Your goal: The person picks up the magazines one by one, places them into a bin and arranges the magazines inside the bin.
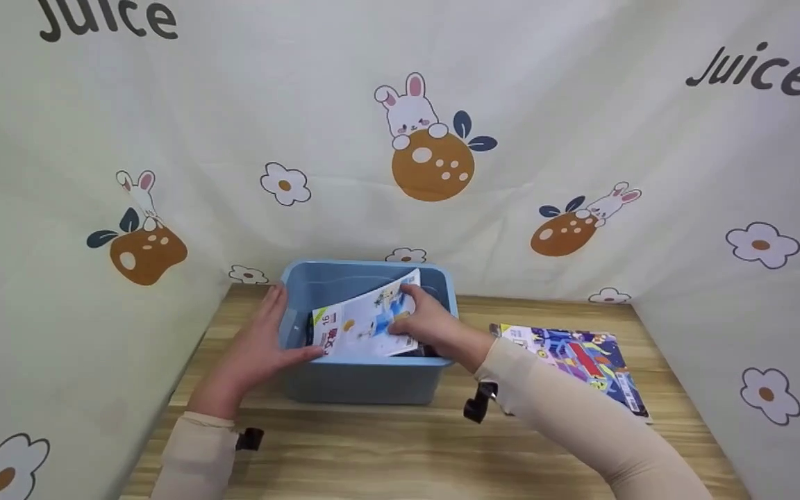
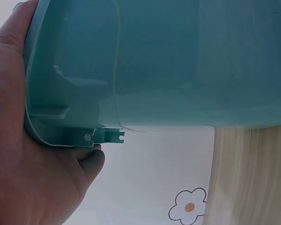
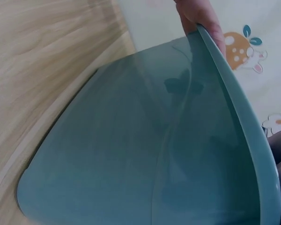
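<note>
A blue plastic bin (image 1: 365, 382) stands on the wooden table near the back wall. My left hand (image 1: 264, 344) holds its front left corner, the thumb over the front rim and the fingers along the left side. In the left wrist view the hand (image 2: 33, 164) wraps around that rim. My right hand (image 1: 438, 326) reaches over the bin's right side and grips a white and blue booklet (image 1: 362, 326) by its right part. The booklet lies tilted within the bin's opening. Something dark (image 1: 414, 351) shows beneath it, mostly hidden.
Right of the bin, a colourful purple and blue book (image 1: 587, 364) lies on the wooden table (image 1: 386, 451), partly behind my right forearm. A pale cloth (image 1: 330, 125) printed with rabbits, oranges and flowers surrounds the table at the back and sides.
</note>
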Action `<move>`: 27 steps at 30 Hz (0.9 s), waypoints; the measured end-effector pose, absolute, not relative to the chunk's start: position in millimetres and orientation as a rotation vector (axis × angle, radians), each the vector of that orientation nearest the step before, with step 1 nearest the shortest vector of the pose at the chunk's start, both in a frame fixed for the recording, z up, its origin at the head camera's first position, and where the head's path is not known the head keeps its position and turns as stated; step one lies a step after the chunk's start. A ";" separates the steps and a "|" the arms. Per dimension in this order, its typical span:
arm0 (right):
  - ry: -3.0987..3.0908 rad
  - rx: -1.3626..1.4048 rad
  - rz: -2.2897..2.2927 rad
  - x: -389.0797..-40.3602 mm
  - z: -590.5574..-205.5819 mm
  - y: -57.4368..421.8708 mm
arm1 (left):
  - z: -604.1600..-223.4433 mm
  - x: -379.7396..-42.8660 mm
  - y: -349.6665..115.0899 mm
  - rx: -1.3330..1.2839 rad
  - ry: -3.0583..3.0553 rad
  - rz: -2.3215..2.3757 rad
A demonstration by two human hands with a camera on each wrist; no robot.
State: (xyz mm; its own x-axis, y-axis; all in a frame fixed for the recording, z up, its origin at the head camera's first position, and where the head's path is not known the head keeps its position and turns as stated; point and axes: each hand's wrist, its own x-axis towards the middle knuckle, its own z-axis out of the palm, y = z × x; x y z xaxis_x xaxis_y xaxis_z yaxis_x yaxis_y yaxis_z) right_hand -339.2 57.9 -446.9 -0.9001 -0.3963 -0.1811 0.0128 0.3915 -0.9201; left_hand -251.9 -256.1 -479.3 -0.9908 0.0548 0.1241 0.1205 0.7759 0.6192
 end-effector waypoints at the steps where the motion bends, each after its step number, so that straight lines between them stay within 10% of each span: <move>1: 2.275 -0.331 -1.512 -339.6 -447.4 58.3 | -479.7 -251.9 -256.1 -0.145 -2.868 -1.012; 27: 2.385 -0.344 -1.777 -345.2 -440.6 62.7 | -480.9 -252.8 -256.0 -0.132 -2.882 -1.006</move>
State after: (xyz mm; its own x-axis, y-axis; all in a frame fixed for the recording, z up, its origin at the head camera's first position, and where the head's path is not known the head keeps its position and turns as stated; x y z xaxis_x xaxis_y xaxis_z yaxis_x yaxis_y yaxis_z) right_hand -345.2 62.7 -440.6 -0.9629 -0.2693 0.0184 -0.0946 0.2727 -0.9574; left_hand -252.8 -256.0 -480.9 -0.9925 0.0529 0.1099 0.1098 0.7799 0.6162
